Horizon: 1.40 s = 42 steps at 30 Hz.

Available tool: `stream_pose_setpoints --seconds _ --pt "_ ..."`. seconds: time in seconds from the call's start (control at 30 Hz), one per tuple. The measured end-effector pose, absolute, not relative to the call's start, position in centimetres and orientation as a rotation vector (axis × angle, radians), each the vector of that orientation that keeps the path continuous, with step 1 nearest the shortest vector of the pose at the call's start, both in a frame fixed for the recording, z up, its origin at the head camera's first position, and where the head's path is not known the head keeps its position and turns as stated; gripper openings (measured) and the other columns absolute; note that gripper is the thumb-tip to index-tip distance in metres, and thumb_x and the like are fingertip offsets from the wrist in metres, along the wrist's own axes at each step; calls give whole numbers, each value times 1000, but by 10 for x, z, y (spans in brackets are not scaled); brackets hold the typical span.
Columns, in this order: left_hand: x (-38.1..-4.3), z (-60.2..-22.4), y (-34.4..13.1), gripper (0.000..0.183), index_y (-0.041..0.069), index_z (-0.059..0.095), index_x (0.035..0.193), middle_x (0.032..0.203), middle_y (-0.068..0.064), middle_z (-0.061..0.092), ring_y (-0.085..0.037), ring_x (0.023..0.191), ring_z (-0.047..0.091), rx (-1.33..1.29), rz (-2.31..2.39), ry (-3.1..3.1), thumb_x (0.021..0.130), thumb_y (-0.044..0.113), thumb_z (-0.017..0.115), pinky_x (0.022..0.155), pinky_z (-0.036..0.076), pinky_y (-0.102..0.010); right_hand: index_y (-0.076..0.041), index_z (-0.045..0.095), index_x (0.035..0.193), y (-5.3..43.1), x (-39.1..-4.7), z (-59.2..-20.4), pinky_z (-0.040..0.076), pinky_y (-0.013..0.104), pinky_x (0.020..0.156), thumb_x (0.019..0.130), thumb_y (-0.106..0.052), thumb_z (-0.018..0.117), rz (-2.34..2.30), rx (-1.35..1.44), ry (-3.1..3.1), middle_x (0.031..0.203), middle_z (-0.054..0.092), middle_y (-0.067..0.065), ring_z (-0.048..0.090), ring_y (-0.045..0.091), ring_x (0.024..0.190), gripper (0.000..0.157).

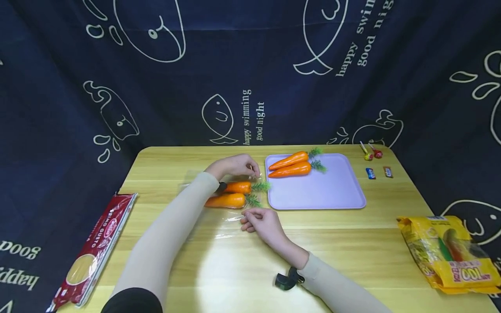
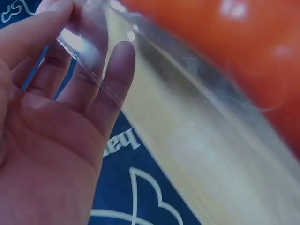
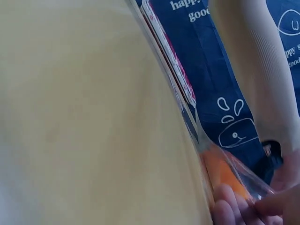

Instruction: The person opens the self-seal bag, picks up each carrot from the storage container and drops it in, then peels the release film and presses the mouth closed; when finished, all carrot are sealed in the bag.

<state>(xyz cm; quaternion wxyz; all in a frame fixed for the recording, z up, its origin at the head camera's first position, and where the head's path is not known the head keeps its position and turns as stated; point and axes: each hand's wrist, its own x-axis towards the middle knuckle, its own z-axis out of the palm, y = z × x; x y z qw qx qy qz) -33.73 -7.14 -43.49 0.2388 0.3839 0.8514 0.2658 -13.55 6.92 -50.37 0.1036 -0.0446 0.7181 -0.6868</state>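
left hand pinches the far side of the clear bag at its tray end; right hand pinches the near side; two carrots lie in the bag, tops towards the tray's left edge; two more carrots lie near its far left corner

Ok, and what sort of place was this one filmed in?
Probably a makeshift recording booth: dark whale-print curtains hang close around a wood-grain table, and the lilac tray on it looks laid out as a prop.
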Motion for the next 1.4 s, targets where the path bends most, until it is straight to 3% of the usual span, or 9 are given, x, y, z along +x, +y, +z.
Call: stream_pose_setpoints --seconds 0.13,0.23,0.43,0.73,0.93,1.03,1.2,1.4 --pt "-330 -424 -87 13 15 76 100 101 0 74 -21 95 64 983 842 2375 97 15 63 91 53 -32 7 70 110 70 -139 -498 63 36 71 98 -10 62 -1976 -176 2108 95 75 23 76 33 83 23" --pt "-325 -411 -102 13 15 75 101 101 -3 74 -25 92 67 925 964 2400 98 15 62 87 57 -36 6 71 109 70 -145 -485 63 38 73 98 -10 62 -1918 -253 2170 93 76 19 76 29 82 22" --pt "-313 -371 -131 14 15 75 104 107 -5 71 -22 89 66 908 1221 2476 99 14 62 81 58 -42 3 72 108 78 -164 -442 62 45 77 99 -14 61 -1805 -444 2321 92 76 15 76 30 81 22" --pt "-266 -309 -155 15 3 72 109 108 -13 66 -33 91 63 837 1802 2546 96 10 65 76 56 -28 -13 75 97 112 -169 -370 58 22 64 96 -17 65 -1365 -969 2949 84 74 -4 69 6 70 11" --pt "-231 -296 -144 13 0 73 104 101 -9 67 -29 87 64 836 2297 2481 92 3 69 74 57 -23 -9 75 101 138 -170 -345 60 25 69 93 -9 67 -1327 -1310 3320 95 76 1 73 13 81 11" --pt "-221 -306 -136 15 1 74 105 99 -12 68 -25 85 67 829 2511 2382 90 4 71 76 58 -25 -7 75 103 148 -171 -342 58 26 70 91 -6 68 -1495 -1326 3360 94 77 3 72 15 79 13" --pt "-203 -329 -123 25 -1 69 115 98 -13 67 -22 85 69 699 2689 2180 90 2 71 72 60 -27 -5 71 111 160 -174 -350 57 17 71 91 2 65 -1874 -1192 3251 80 73 5 68 12 67 22" --pt "-205 -356 -110 45 10 59 132 100 -7 67 -21 86 70 559 2736 1979 90 0 71 68 62 -31 -2 63 123 169 -181 -364 56 17 62 95 5 60 -2131 -847 2961 78 69 14 63 17 63 29"
